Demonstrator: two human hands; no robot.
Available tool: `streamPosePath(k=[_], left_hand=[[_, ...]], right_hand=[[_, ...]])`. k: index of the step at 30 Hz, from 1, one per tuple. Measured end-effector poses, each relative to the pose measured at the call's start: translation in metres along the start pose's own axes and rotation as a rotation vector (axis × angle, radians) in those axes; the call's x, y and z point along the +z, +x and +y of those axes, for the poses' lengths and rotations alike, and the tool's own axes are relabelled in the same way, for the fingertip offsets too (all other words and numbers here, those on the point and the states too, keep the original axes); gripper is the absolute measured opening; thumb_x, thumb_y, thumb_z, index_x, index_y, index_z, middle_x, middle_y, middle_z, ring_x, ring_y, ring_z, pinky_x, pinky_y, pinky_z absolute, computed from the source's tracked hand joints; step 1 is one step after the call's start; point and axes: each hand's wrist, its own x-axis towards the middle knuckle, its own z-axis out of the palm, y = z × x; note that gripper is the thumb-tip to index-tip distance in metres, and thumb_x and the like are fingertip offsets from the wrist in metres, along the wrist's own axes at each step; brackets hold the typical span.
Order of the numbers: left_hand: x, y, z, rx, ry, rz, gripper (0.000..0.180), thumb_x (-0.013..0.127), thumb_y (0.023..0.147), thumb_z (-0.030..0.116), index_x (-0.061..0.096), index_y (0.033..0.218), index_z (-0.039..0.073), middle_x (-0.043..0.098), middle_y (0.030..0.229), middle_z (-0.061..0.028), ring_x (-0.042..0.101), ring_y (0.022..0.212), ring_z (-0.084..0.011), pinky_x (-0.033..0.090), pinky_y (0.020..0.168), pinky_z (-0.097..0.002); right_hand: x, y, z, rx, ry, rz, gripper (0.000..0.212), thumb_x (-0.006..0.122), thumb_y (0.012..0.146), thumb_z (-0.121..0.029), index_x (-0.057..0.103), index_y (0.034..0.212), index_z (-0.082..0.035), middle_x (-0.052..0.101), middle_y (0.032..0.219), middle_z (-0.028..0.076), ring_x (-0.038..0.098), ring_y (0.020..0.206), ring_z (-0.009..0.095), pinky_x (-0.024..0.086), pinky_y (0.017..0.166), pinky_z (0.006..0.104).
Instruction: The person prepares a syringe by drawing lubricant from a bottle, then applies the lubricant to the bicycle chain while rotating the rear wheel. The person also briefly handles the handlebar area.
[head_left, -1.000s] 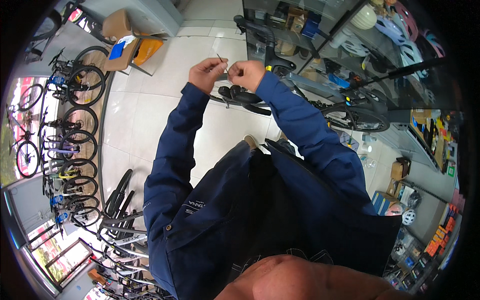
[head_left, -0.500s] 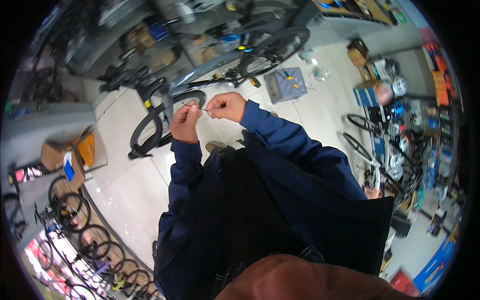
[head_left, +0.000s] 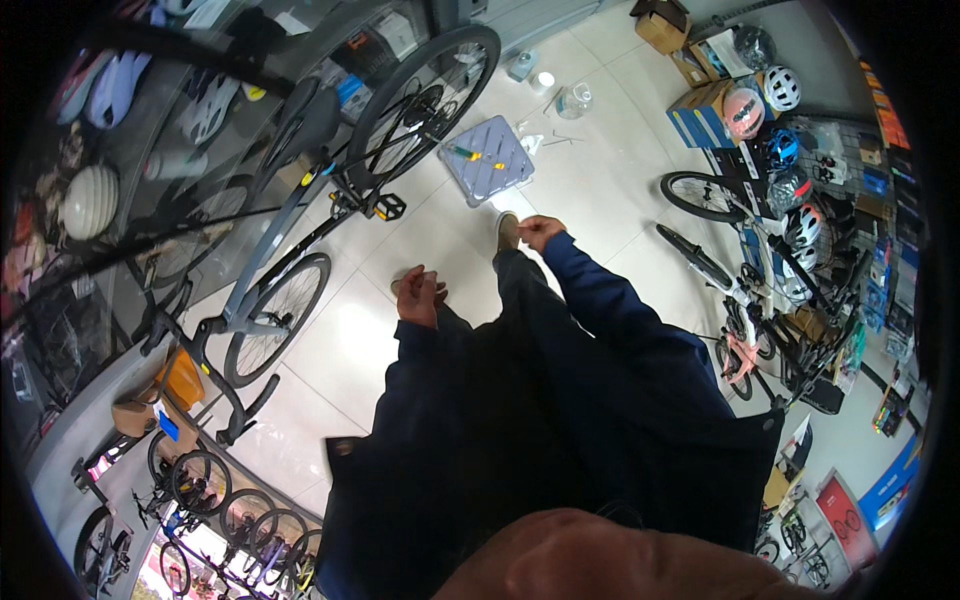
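My left hand (head_left: 420,296) hovers over the tiled floor in front of my body. Its fingers are loosely curled and apart, and I see nothing in them. To its right, my right hand (head_left: 541,233) has thumb and fingertips pinched together beside my shoe (head_left: 507,230). Whatever it may hold is too small to make out. A bicycle (head_left: 262,262) with drop handlebars stands to the left, apart from both hands. Beyond my hands, a grey plastic box (head_left: 487,185) lies on the floor with a green-and-yellow tool (head_left: 465,153) on top.
A glass display case (head_left: 190,165) runs along the far left. Past the grey box sit a white cup (head_left: 542,82) and a clear plastic container (head_left: 575,100). Helmets (head_left: 743,112), cartons (head_left: 697,112) and a small bicycle (head_left: 715,268) line the right. Several bicycles (head_left: 240,515) stand at lower left.
My hands have separated and dropped nearer my body; earlier they met at a thin dark piece, which I no longer see. The view has turned right, so the bicycle sits further left.
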Motion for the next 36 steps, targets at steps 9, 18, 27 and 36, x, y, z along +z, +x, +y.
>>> streamPosePath(k=[9,18,27,36], left_hand=[[0.057,0.048,0.004,-0.116,0.051,0.034,0.04,0.068,0.099,0.014,0.053,0.135,0.003,0.067,0.111,-0.0101,0.069,0.088,-0.0214,0.06,0.076,-0.035],[0.077,0.099,0.031,-0.06,-0.004,0.006,0.037,0.067,0.101,0.015,0.055,0.134,0.007,0.067,0.115,-0.0095,0.069,0.092,-0.0228,0.06,0.083,-0.0374],[0.064,0.107,-0.046,0.104,-0.183,0.294,0.028,0.069,0.099,0.015,0.06,0.126,0.009,0.069,0.105,-0.008,0.069,0.083,-0.0219,0.061,0.073,-0.0382],[0.193,0.057,-0.119,-0.099,-0.289,0.443,0.019,0.069,0.099,0.017,0.064,0.117,0.009,0.071,0.104,-0.0085,0.07,0.083,-0.0283,0.061,0.074,-0.0443]], right_hand=[[-0.133,0.083,0.013,0.122,0.129,0.179,0.007,0.071,0.089,-0.013,0.075,0.09,-0.007,0.072,0.078,0.0,0.064,0.069,0.01,0.054,0.067,0.0263],[-0.244,0.2,-0.216,-0.425,-0.118,0.395,0.023,0.069,0.098,-0.028,0.077,0.1,-0.006,0.074,0.081,0.0,0.066,0.071,0.011,0.054,0.069,0.0266],[-0.348,0.364,-0.461,-0.849,-0.094,0.597,0.023,0.076,0.093,-0.032,0.08,0.101,-0.011,0.077,0.087,0.002,0.069,0.074,0.014,0.056,0.071,0.0295],[-0.373,0.471,-0.58,-0.69,-0.981,0.876,0.033,0.061,0.088,-0.044,0.081,0.098,-0.019,0.077,0.101,0.019,0.073,0.098,0.041,0.059,0.087,0.0508]])
